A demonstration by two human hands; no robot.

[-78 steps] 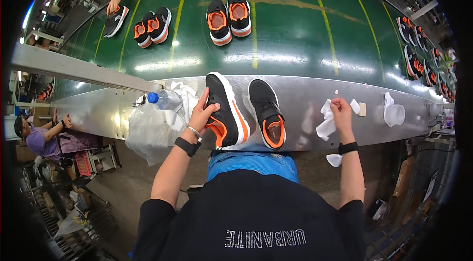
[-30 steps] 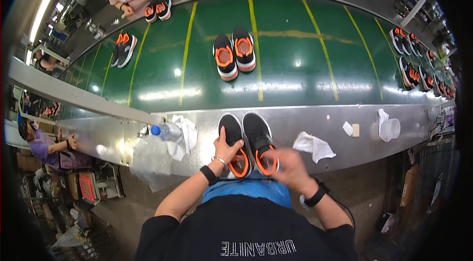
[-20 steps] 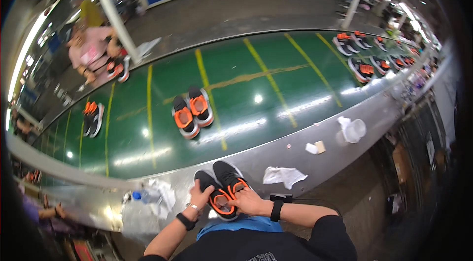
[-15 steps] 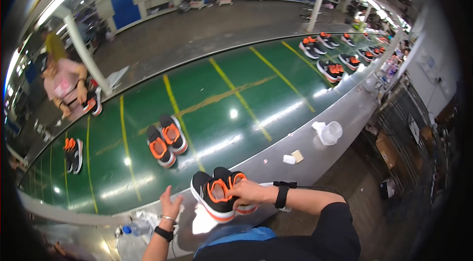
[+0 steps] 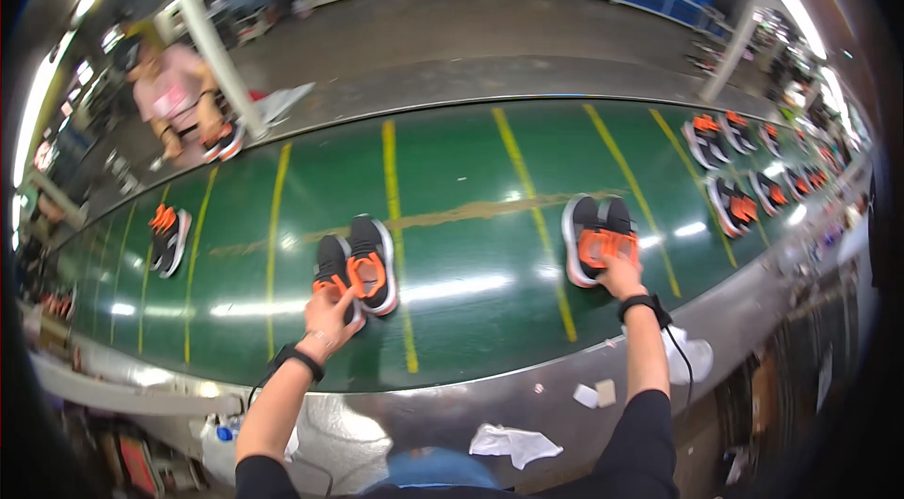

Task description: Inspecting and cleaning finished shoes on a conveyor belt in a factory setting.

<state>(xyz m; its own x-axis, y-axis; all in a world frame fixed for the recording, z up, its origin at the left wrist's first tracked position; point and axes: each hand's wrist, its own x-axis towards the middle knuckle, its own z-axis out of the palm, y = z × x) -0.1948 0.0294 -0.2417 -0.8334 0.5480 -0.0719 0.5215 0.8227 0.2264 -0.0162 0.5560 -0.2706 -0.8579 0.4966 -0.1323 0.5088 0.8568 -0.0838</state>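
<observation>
Black sneakers with orange linings [image 5: 601,237] sit paired on the green conveyor belt [image 5: 471,334], the right hand [image 5: 620,273] pinching both heels, probably to manage them together. The left hand [image 5: 333,309] pinches a heel of another matching pair [image 5: 369,265] leftward. Half a second ago the first pair was at the near steel bench [image 5: 424,416], the left hand empty.

Left hand [image 5: 330,313] and right hand [image 5: 621,275] well apart, both curled.

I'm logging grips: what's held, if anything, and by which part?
Right hand holds the right shoe pair by the heels; left hand touches the left pair at one heel, grip unclear.
</observation>
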